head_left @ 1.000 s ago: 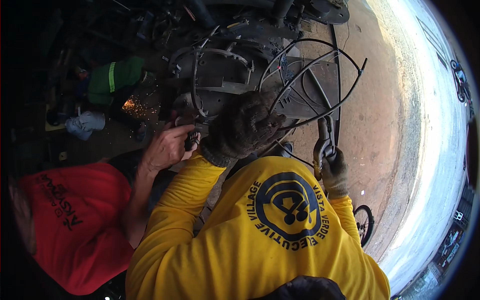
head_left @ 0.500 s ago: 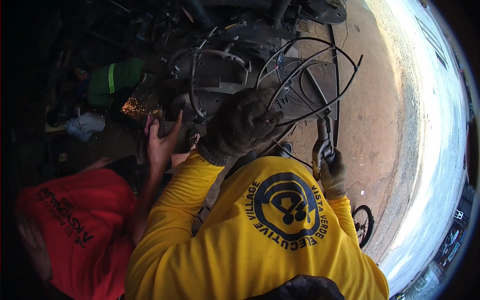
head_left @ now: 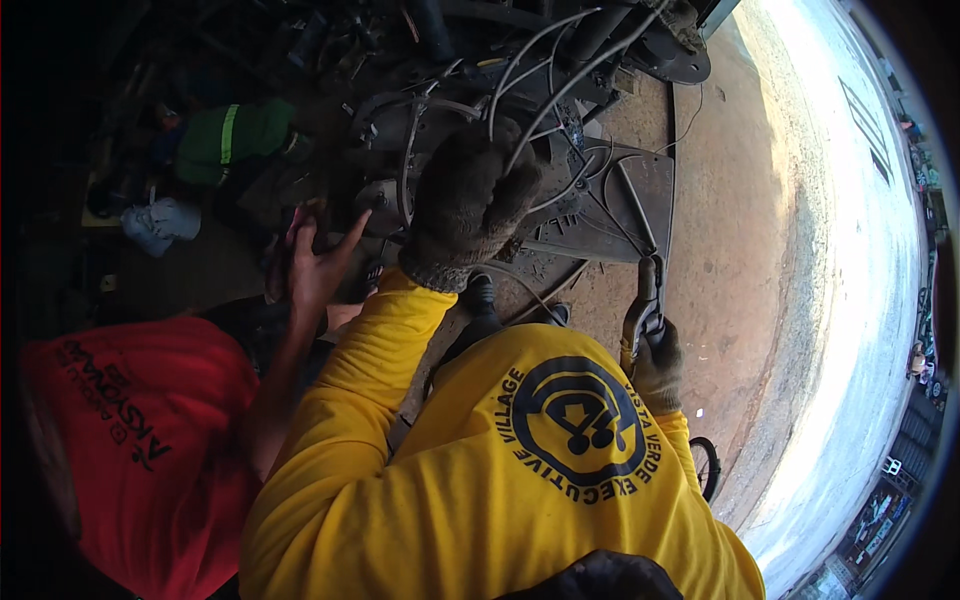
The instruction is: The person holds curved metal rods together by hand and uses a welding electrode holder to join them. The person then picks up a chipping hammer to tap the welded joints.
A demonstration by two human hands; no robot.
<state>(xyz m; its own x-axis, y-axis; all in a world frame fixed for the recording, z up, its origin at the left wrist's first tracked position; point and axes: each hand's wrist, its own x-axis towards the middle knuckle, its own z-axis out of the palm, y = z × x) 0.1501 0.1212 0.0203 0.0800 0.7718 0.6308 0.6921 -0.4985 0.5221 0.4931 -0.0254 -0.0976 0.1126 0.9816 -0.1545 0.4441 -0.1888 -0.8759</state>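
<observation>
My left hand (head_left: 465, 200), in a dark brown knitted glove, is closed around a bundle of thin bent metal rods (head_left: 565, 88). These rods curve up and away from the fist over the dark workbench. On the right, my gloved right hand (head_left: 660, 368) grips a pair of metal locking pliers (head_left: 643, 308), jaws pointing away from me. A straight rod (head_left: 634, 203) lies just beyond the jaws; whether they touch it I cannot tell. Under the rods is a dark steel plate (head_left: 600, 228) with small metal pieces on it.
At my left a person in a red shirt (head_left: 150, 440) sits with a hand (head_left: 322, 262) raised near the bench. Farther left is a person in green (head_left: 235, 145), beside a pale grey cloth (head_left: 162, 225). A bicycle wheel (head_left: 706, 468) stands at my right, near bright ground.
My left hand has swung the bent rods farther away from me and upward. The right hand with the pliers has come slightly nearer. Sparks by the person in green no longer show.
</observation>
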